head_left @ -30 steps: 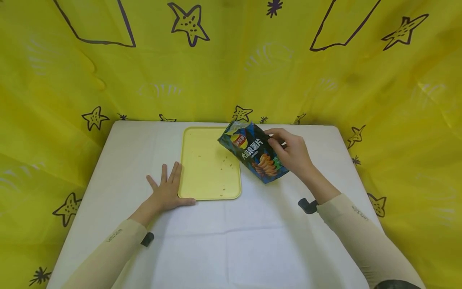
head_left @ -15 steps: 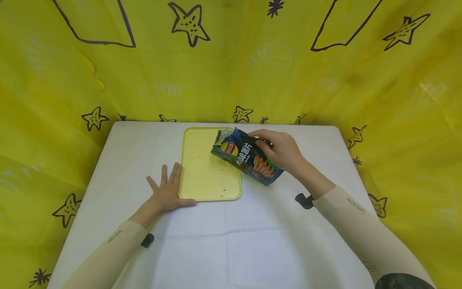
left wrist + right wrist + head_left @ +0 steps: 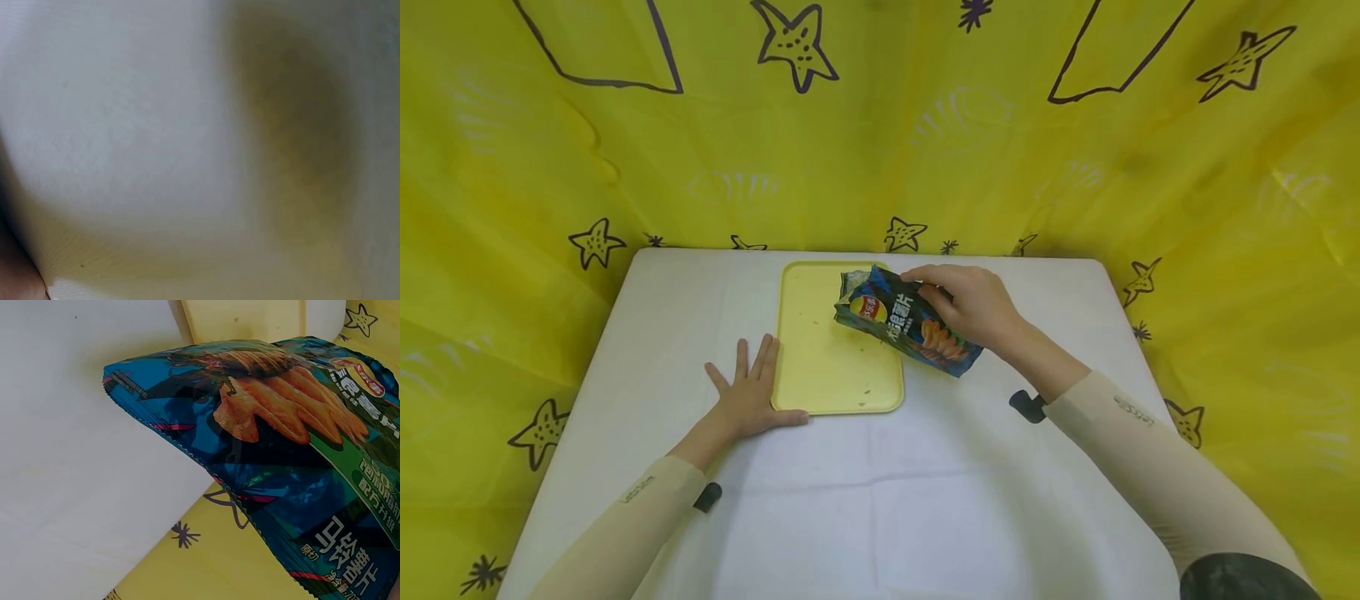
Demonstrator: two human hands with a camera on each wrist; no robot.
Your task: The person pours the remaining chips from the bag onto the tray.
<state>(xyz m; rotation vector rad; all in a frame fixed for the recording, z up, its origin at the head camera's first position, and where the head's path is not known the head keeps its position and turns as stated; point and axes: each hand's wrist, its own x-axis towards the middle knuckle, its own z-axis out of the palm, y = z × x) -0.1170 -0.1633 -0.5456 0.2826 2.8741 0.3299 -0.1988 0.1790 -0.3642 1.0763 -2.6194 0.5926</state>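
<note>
Yellow starfish curtain (image 3: 857, 150) out back, and watching remotely I see the right hand (image 3: 973, 307) pinching the chip bag (image 3: 901, 321) partly over the tray (image 3: 812, 379), left hand (image 3: 747, 404) splayed at the tray's edge, so a slipping grip could scatter crumbs (image 3: 866, 392).

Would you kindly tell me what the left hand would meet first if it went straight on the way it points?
Most likely the yellow tray: the left hand has its near corner between thumb and forefinger, though actual contact is hard to judge.
</note>
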